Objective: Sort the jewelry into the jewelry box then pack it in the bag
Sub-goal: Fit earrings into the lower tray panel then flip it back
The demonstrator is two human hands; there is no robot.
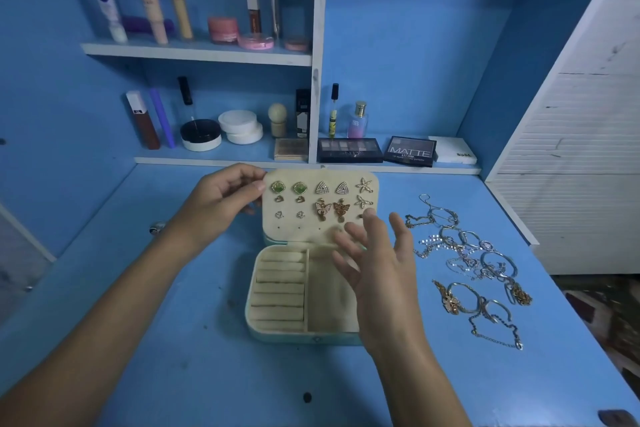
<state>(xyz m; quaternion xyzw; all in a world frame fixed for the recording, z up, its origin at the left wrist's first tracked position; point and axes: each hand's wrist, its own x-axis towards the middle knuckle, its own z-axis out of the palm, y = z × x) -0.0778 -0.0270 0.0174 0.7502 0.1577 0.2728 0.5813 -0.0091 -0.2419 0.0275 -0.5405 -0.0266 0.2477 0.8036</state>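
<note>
Overhead, head view: a person's two bare arms reach over a blue desk toward an open jewelry box.
Jewelry box (304, 291): sits at the middle of the blue desk (173, 340), cream-lined, with its lid (320, 208) standing up at the far side.
Box base: ring rolls fill the left half; a plain compartment takes the right half, partly hidden by the right hand.
Earrings (320, 199): pinned in rows on the inside of the lid: two green ones, two triangular ones, two star shapes, two gold butterflies and some small studs.
Left hand (221, 198): holds the lid's upper left corner, thumb on the front and fingers curled behind the edge.
Right hand (377, 260): hovers over the right side of the box with fingers spread and straight, holding nothing; one fingertip lies near the lid's lower right edge, and contact is hard to judge.
Loose jewelry (471, 263): a tangle of silver and gold chains, bangles and bracelets lies on the desk to the right of the box, apart from it.
Shelves (197, 54): two levels behind the desk carry cosmetics tubes, jars and bottles.
Eyeshadow palettes (349, 149): two dark ones lie flat on the lower ledge, behind the box.
</note>
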